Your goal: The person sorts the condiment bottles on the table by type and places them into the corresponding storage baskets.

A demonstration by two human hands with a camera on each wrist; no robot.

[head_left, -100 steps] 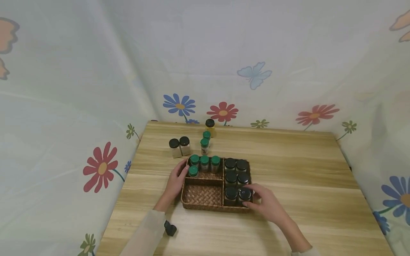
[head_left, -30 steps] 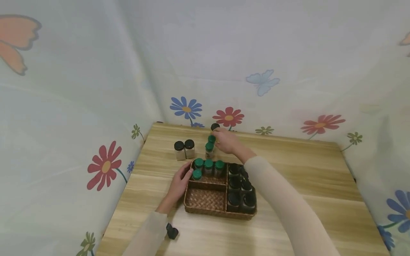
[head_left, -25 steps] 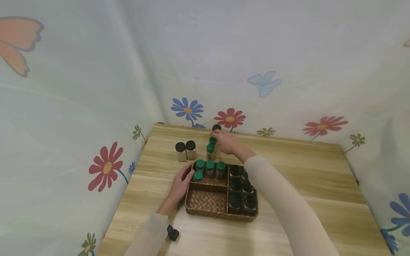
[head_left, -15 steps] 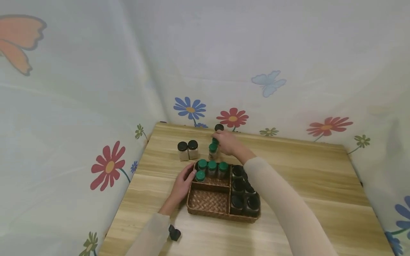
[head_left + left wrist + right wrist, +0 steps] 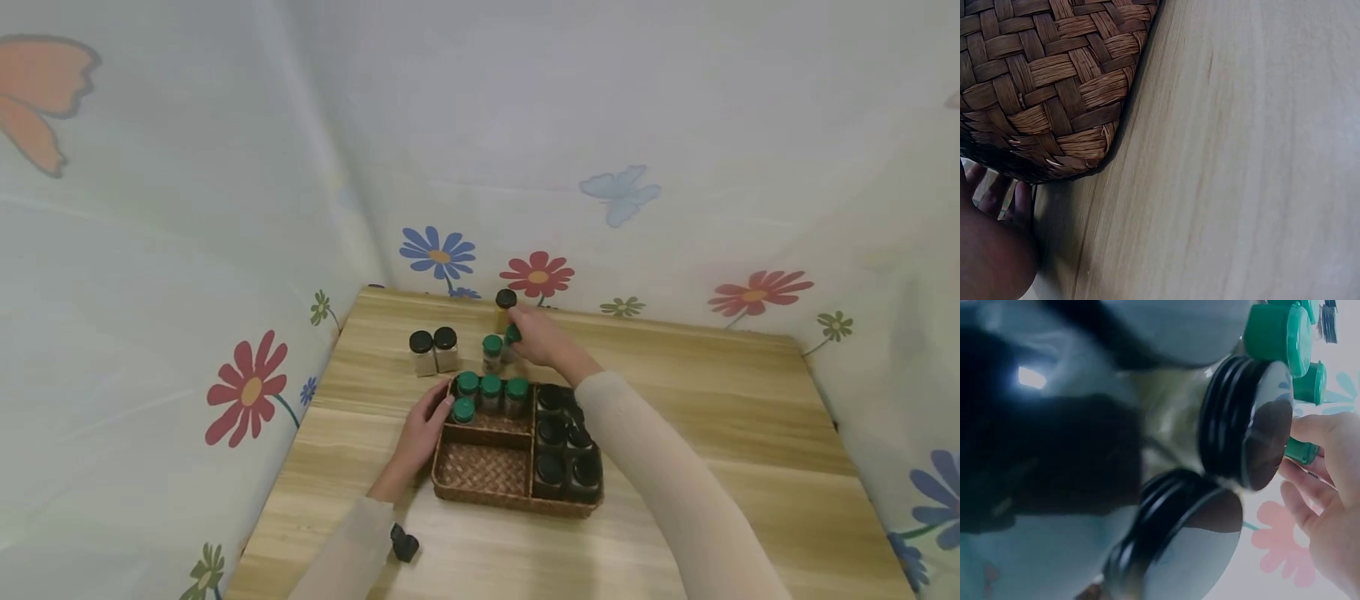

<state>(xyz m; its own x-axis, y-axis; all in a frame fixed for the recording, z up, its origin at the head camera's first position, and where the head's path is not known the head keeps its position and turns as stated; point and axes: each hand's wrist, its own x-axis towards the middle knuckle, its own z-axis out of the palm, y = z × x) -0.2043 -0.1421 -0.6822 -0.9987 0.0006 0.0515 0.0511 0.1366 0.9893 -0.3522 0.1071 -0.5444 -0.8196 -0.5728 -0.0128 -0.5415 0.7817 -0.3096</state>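
A dark woven basket [image 5: 491, 471] with three compartments stands on the table. My left hand [image 5: 420, 429] holds its back left side, thumb at the rim; its fingers are partly hidden behind the wall in the left wrist view. Behind the basket, my right hand [image 5: 536, 335] pinches a small spice jar by its green cap [image 5: 1302, 452]. Beside it stands another green-capped spice jar [image 5: 492, 353]. Several green-capped jars [image 5: 491, 394] sit in the back left compartment, and several black-lidded jars [image 5: 551, 469] fill the right one. The front left compartment shows bare weave.
Two black-lidded jars [image 5: 434, 350] with pale contents stand behind the basket to the left. At the far table edge is a jar with a black lid [image 5: 506, 298]. A small black object [image 5: 405, 543] lies by the left sleeve. Flowered sheeting [image 5: 622, 196] surrounds the table.
My right hand has left a black-lidded jar at the basket's front right, reached to the back and pinched a green-capped jar, shifting it right beside its neighbour. My left hand stays at the basket.
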